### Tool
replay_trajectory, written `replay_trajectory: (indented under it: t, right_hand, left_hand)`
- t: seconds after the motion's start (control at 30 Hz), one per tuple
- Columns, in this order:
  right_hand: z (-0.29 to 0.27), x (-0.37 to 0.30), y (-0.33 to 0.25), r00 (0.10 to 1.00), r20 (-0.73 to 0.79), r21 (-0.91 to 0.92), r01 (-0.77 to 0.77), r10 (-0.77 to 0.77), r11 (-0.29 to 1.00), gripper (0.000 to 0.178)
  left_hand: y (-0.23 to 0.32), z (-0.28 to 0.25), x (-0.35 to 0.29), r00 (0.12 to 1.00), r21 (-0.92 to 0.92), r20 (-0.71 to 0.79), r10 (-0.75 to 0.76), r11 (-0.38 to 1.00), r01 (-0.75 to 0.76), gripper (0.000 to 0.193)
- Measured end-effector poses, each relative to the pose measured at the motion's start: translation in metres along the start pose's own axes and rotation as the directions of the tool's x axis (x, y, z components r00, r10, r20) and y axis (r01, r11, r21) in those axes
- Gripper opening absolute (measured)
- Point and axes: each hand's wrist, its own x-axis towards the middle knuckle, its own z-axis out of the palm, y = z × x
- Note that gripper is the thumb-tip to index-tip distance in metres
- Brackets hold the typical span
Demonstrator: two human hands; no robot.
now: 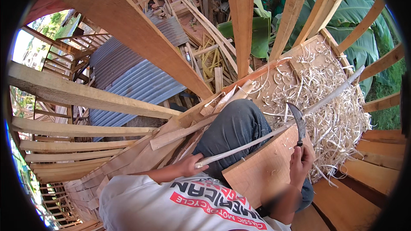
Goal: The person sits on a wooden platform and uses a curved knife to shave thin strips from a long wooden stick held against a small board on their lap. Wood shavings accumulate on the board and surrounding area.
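My left hand [189, 165] is closed round the near end of a long, pale stripped stick [244, 146], which slants up across my knee to the far right. In my right hand [299, 162] is a curved, hook-shaped knife [298, 122], held by its dark handle with the blade pointing away from me. The blade crosses the stick in the picture; whether its edge touches the wood I cannot tell. A flat wooden board [263, 167] lies tilted over my lap, beneath the stick and beside my right hand.
Curly pale shavings [329, 119] cover the wooden surface to the right. Upright posts [239, 21] and slats [85, 127] ring me like a railing. Beyond them lie a corrugated metal roof [137, 85], stacked timber [209, 57] and large green leaves [357, 30]. Loose wood pieces [182, 133] sit beside my knee.
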Motion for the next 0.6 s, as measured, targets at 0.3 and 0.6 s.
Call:
replay_trajectory:
  t: [0.3,0.6]
  right_hand:
    - [-0.001,-0.005,-0.002,0.929,-0.115,-0.358,0.291,-0.351,0.887,0.017]
    - [-0.004,0.022,0.01,0.678,-0.289,-0.656,0.374,-0.676,0.656,0.021]
  left_hand:
    - [-0.004,0.003,0.002,0.997,-0.013,-0.042,0.057,0.998,-0.058,0.038]
    - [-0.011,0.009,0.001,1.0,-0.007,-0.006,-0.017,1.0,0.017,0.034]
